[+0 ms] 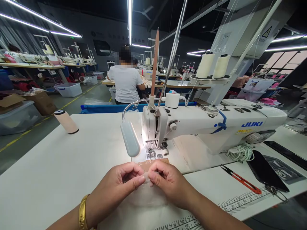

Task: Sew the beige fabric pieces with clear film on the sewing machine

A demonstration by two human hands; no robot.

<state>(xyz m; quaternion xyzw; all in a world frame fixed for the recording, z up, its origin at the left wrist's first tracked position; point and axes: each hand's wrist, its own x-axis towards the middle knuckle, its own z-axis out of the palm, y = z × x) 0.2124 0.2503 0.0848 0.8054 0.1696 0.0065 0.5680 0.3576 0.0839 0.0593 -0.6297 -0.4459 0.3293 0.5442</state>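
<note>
Hands are nearest the camera, low at centre: left hand [115,183] and right hand [171,183], fingers curled, each thumb pressed to its forefinger. Fingertips of the two almost meet, gripping a thin sheer material [148,193] between them, just in front of the sewing machine [182,124]; its full outline cannot be told.

From the left: a clear bin [20,118] and a cardboard box [39,102] stand on the floor beyond the white surface [48,159]. One peach thread spool [66,122] leans at the surface's far edge. Left wrist bears a gold bracelet [82,212]. Behind the machine, a co-worker in a white shirt [126,84] is at another station, back to camera. Grey lamp [129,139] hangs beside the needle area, which is lit. Brown piece [165,160] lies before the presser foot, partly covered by the hands.

To the right, two cream thread cones [205,65] stand above the machine arm, which bears a knotted blue strip [222,124]. Coiled cable [241,153] rests near the machine base. Orange-handled snips [242,180] lie beside a printed ruler scale [247,199]; a black phone [266,171] lies further right.
</note>
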